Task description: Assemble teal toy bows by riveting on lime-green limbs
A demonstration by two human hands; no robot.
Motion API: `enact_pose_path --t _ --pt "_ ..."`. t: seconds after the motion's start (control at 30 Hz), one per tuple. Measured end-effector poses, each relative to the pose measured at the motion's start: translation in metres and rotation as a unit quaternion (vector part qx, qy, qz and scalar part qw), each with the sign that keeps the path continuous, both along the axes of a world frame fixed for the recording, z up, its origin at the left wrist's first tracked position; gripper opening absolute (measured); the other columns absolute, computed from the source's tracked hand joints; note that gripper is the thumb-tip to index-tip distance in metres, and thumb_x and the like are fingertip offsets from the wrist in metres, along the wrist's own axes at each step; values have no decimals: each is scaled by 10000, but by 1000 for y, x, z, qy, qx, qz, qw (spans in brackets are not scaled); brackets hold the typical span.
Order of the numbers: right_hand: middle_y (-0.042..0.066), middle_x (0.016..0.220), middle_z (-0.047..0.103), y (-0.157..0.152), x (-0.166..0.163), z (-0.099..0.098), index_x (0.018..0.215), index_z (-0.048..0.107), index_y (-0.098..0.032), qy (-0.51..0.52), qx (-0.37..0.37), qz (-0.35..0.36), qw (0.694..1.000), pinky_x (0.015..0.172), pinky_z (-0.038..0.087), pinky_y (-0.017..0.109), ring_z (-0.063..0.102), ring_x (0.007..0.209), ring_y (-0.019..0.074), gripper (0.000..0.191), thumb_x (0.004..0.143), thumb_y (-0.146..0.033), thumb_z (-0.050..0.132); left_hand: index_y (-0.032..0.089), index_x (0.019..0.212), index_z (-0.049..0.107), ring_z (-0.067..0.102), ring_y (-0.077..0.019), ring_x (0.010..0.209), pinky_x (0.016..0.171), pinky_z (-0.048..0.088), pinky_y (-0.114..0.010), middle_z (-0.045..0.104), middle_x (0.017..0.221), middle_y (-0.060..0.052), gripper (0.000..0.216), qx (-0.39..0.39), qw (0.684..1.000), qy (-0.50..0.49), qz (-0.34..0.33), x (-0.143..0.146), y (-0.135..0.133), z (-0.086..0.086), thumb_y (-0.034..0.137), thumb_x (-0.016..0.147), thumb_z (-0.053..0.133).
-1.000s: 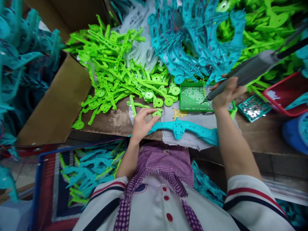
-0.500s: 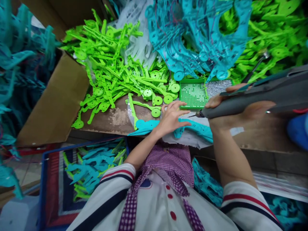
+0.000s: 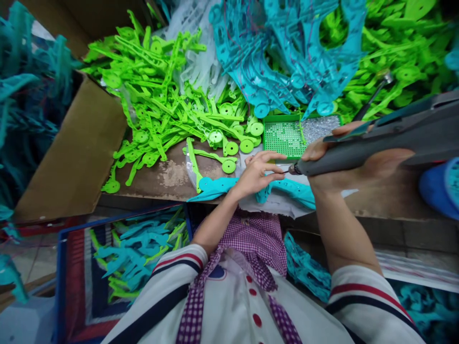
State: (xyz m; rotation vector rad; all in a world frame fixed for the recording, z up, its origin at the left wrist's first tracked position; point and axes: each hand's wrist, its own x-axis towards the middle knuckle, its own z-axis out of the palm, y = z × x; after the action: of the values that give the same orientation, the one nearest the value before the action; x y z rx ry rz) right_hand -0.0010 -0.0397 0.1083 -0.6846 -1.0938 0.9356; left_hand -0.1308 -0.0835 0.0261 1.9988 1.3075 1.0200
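Centrally, the left hand reaches up and inward from its striped sleeve, palm down over the middle of the blue part. Its thumb and index finger stand close together, their gap narrow, beside the thin bit of the driver; another finger stretches out above them toward the green tray. The right hand, forearm upright, is wrapped around the grey driver, thumb along the near side and fingers on the far side. The driver lies nearly level, its bit pointing left to the left fingertips. The blue part lies lengthwise along the front edge of the bench, partly on a pale cloth.

Hidden or unclear: the left hand covers part of the blue part, whose right end meets the right forearm in view, so its full extent cannot be judged. Whether the left fingertips grip the bit or some small piece cannot be told. The driver's rear runs out past the right edge, and the blue tub is cut off there. Individual metal bits in the tray's right compartment are too small to identify.
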Motion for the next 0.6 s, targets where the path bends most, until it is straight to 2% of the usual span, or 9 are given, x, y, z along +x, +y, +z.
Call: enact_pose_path --t 0.17,0.37,0.47,0.53,0.6 --pt "-52 481 430 -1 5 -10 749 584 -275 5 -17 -28 999 328 285 306 409 331 132 549 733 -823 561 254 821 788 499 -300 1375 1126 313 -578 709 1240 -44 29 -12 998 48 -25 1 5 3 249 848 798" --pt "-9 649 569 1 22 -29 873 570 -294 -29 1 3 1000 395 376 358 481 401 152 590 758 -870 510 248 801 788 574 -274 1269 1103 314 -543 713 1191 -47 44 -26 999 36 25 15 3 2 259 835 813" --pt "-11 651 569 1 23 -31 854 559 -302 -37 -17 -5 999 395 376 361 485 407 154 589 734 -878 522 247 813 780 594 -261 1238 1094 309 -530 721 1182 -38 71 -48 997 45 47 20 -1 0 298 861 790" --pt "-33 601 528 -2 20 -30 817 557 -291 -19 -30 -23 999 372 354 339 460 378 139 588 711 -869 548 262 923 784 584 -266 1260 1094 308 -519 704 1252 -41 89 -57 995 67 39 15 -7 2 330 866 786" --pt "-46 569 498 -7 16 -31 800 571 -277 0 -33 -34 999 354 340 322 451 360 131 606 695 -874 554 274 1147 743 556 -287 1304 1095 323 -507 636 1391 -68 335 -62 992 103 24 1 -17 5 375 835 813"
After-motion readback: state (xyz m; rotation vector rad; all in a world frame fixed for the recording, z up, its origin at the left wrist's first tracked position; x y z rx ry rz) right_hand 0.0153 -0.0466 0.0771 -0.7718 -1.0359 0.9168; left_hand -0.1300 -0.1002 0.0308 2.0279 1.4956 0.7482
